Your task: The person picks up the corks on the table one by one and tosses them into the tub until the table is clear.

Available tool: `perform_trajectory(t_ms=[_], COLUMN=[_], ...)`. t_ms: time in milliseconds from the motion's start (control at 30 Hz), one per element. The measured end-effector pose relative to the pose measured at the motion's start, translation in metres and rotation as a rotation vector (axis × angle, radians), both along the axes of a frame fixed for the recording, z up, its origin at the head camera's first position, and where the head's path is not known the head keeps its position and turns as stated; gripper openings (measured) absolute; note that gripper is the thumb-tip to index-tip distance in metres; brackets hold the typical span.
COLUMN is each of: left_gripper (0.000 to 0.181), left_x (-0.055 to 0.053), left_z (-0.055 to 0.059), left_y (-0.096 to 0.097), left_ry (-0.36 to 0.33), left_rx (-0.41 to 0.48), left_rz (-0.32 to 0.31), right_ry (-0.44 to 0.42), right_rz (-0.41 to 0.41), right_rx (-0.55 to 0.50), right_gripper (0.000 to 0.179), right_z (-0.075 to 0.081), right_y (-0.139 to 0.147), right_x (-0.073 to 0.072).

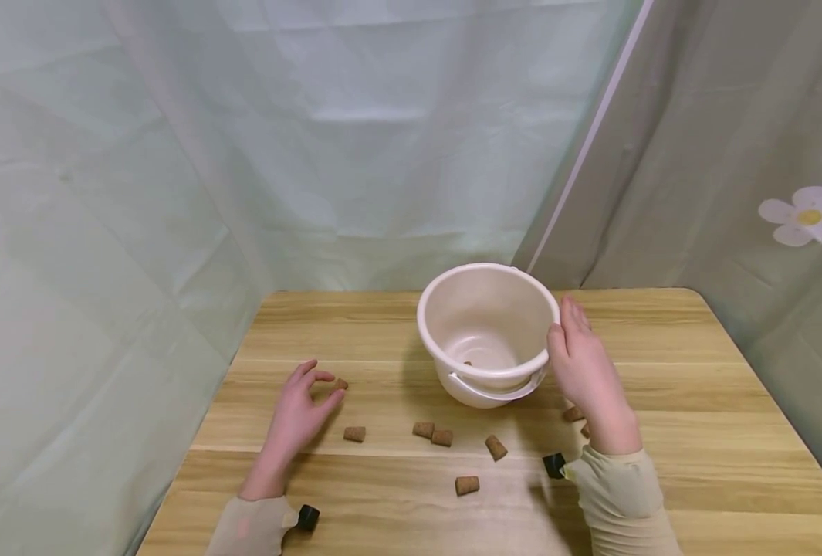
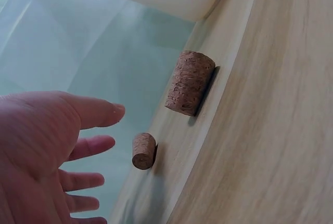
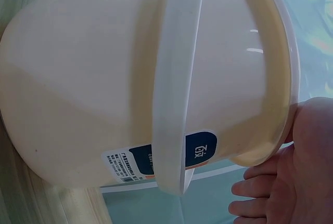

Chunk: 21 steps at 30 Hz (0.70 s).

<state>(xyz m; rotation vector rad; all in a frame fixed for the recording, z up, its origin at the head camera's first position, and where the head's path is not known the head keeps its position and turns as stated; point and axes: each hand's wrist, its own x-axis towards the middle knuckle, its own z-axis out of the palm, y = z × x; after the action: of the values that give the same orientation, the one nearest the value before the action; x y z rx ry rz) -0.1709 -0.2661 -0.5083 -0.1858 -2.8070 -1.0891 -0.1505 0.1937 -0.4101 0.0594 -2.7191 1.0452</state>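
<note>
A white bucket [image 1: 476, 309] stands on the wooden table, its handle [image 1: 494, 392] hanging at the front. My right hand [image 1: 587, 374] rests against the bucket's right rim, with straight fingers and the thumb touching the rim. At the table's left, my left hand [image 1: 302, 405] reaches beside a small cork [image 1: 341, 384], thumb and fingers apart. In the left wrist view a gap shows between that cork [image 2: 143, 151] and the fingers. Another cork [image 1: 355, 434] lies just right of this hand. Inside the bucket, a bit of brown [image 1: 468, 363] shows at the bottom.
Several corks lie in front of the bucket, including a middle pair [image 1: 423, 429] and a nearer cork [image 1: 467, 485]. More corks [image 1: 573, 415] are partly hidden by the right wrist. Pale curtains [image 1: 397, 154] hang behind the table [image 1: 702, 432].
</note>
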Motion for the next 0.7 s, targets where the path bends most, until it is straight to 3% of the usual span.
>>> perform_trajectory(t_ms=[233, 700], left_gripper=[0.031, 0.027], left_x=[-0.0002, -0.0031], left_z=[-0.0019, -0.0041], left_y=[-0.0005, -0.0021], left_ry=[-0.056, -0.099], left_rx=[-0.016, -0.043], left_rz=[0.012, 0.015], right_ry=[0.000, -0.012], right_rz=[-0.002, -0.009], right_rx=[-0.001, -0.005], right_gripper=[0.067, 0.067], right_z=[-0.0008, -0.0001], right_y=[0.0002, 0.0000], right_x=[-0.0007, 0.0003])
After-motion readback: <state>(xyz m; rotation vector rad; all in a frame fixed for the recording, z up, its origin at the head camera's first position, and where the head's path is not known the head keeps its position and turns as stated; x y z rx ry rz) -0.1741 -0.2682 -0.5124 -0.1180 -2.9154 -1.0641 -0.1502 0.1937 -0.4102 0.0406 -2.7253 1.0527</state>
